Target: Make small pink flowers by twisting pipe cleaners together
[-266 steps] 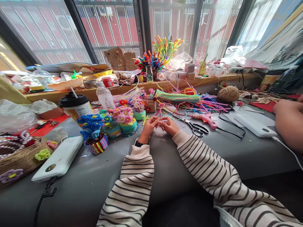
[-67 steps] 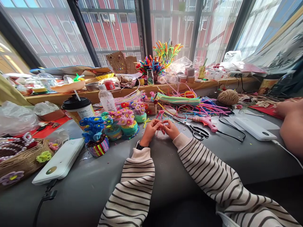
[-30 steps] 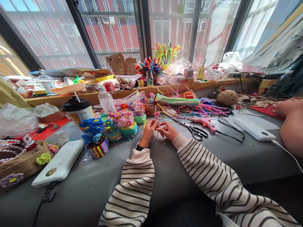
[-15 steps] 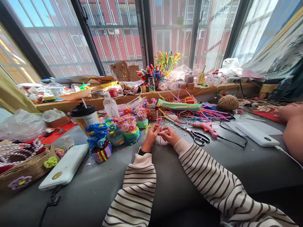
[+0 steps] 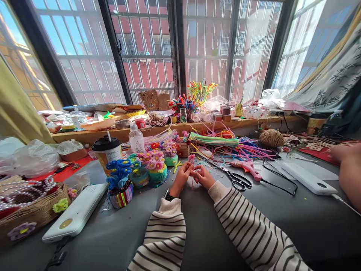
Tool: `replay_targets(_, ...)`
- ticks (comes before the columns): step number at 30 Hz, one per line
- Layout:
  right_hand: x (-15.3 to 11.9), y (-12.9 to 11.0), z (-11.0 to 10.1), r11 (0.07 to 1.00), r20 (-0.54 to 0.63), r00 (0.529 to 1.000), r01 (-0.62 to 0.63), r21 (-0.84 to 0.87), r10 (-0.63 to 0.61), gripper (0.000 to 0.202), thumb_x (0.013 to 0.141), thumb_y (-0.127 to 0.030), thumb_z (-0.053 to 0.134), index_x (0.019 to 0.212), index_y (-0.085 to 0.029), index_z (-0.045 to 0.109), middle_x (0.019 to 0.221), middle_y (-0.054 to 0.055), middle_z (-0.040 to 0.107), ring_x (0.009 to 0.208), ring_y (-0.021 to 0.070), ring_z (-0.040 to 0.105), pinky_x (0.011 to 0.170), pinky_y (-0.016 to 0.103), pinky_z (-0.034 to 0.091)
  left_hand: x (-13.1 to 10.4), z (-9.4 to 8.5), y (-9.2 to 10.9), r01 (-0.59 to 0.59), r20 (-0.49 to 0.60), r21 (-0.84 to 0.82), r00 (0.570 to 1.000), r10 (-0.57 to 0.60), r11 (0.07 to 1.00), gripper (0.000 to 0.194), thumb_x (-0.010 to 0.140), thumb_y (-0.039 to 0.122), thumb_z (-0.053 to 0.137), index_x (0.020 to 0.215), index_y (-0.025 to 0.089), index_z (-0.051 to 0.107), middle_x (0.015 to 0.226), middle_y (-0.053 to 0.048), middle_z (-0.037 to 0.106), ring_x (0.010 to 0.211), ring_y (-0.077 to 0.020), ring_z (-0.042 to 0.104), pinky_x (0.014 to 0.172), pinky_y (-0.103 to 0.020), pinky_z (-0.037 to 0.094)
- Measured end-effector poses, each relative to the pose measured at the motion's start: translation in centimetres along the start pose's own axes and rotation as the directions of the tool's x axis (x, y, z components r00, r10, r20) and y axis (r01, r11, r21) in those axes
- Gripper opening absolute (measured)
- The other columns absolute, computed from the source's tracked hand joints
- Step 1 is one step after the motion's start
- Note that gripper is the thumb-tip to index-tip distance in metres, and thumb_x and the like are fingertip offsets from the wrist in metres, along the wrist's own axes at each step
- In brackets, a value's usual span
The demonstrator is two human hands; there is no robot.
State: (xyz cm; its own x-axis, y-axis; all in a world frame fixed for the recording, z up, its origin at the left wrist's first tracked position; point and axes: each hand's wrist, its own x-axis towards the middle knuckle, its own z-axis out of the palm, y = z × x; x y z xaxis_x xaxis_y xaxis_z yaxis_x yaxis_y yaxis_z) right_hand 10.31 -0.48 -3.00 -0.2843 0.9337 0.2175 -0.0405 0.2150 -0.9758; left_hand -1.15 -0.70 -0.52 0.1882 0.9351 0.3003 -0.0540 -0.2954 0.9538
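Note:
Both my hands meet over the grey table, pinching a pink pipe cleaner (image 5: pixel 191 158) whose top is shaped into a small pink tuft, perhaps a flower. My left hand (image 5: pixel 182 177) closes on its upper part. Just beside it, my right hand (image 5: pixel 204 177) has thumb and finger pressed on the thin stem, which hangs below the fingers. The exact contact between the fingertips is too small to make out. To the left stand little pots of pipe-cleaner flowers, pink ones (image 5: pixel 154 160) and blue ones (image 5: pixel 118 173). Black-handled scissors (image 5: pixel 238 180) lie right of my right hand.
A pink glue gun (image 5: pixel 249 168) with a black cord lies beyond the scissors. Pipe cleaners (image 5: pixel 214 139) are heaped behind my hands. White power banks (image 5: pixel 76 210) flank both sides. A lidded cup (image 5: pixel 108 150) and bottle (image 5: pixel 136 139) stand left. Another person's arm (image 5: pixel 349 169) rests at right.
The camera view has tilted up, so everything sits lower in the picture. My two hands have drawn slightly closer together around the pink pipe cleaner.

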Motion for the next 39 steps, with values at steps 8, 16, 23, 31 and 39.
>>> replay_targets(8,-0.03,0.21,0.32,0.999,-0.049,0.998,0.048,0.008,-0.047,0.045,0.057,-0.054,0.056,0.076,-0.02,0.033,0.036,-0.012,0.04,0.032,0.0061,0.034,0.038,0.019,0.023,0.03,-0.12,-0.01,-0.011,-0.007,0.024,1.0,0.012,1.0,0.028,0.066,0.049,0.049,0.066,0.021,0.045,0.057,0.003,0.046,0.053,-0.0111,0.046,0.055,-0.024,0.04)
replay_targets(16,0.09,0.35,0.19,0.999,-0.015,0.999,0.047,0.005,-0.047,0.046,0.061,-0.058,0.049,0.079,-0.019,0.033,0.038,-0.01,0.043,0.032,0.0056,0.032,0.038,0.019,0.019,0.09,-0.01,-0.06,0.019,0.03,-0.036,0.999,-0.018,0.999,0.024,0.064,0.045,0.052,0.067,0.021,0.045,0.055,0.004,0.044,0.049,-0.0105,0.045,0.051,-0.024,0.04)
replay_targets(23,0.12,0.6,0.13,0.996,-0.041,0.996,0.082,-0.032,-0.083,0.043,0.06,-0.054,0.053,0.077,-0.02,0.034,0.039,-0.011,0.041,0.034,0.0066,0.033,0.041,0.02,0.024,0.13,-0.08,-0.12,0.0,-0.01,-0.024,1.0,0.0,1.0,0.02,0.064,0.039,0.054,0.066,0.021,0.047,0.056,0.004,0.043,0.051,-0.0098,0.044,0.052,-0.023,0.038)
replay_targets(31,0.36,0.85,0.03,0.997,-0.035,0.997,0.07,-0.015,-0.07,0.043,0.059,-0.053,0.055,0.077,-0.019,0.035,0.037,-0.011,0.039,0.034,0.0059,0.033,0.04,0.02,0.024,0.13,-0.2,0.06,-0.01,-0.011,0.055,1.0,0.011,0.998,0.02,0.067,0.04,0.05,0.066,0.02,0.045,0.056,0.003,0.043,0.053,-0.01,0.044,0.053,-0.022,0.037)
replay_targets(39,0.27,0.44,0.23,0.998,-0.016,0.999,0.039,0.043,-0.038,0.049,0.057,-0.06,0.052,0.077,-0.019,0.034,0.04,-0.01,0.043,0.035,0.005,0.034,0.04,0.019,0.023,0.01,0.01,0.05,-0.003,0.019,0.009,1.0,0.003,1.0,0.02,0.067,0.038,0.049,0.067,0.019,0.045,0.058,0.004,0.043,0.052,-0.0086,0.044,0.052,-0.021,0.038)
